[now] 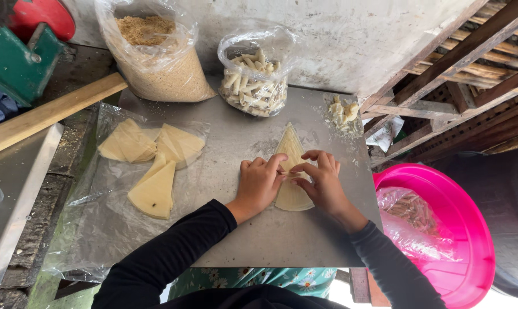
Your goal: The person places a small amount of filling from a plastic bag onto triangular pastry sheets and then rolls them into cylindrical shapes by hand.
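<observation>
Wrapper (290, 150) middle hidden under hands; basin (471, 229) cut off.
</observation>
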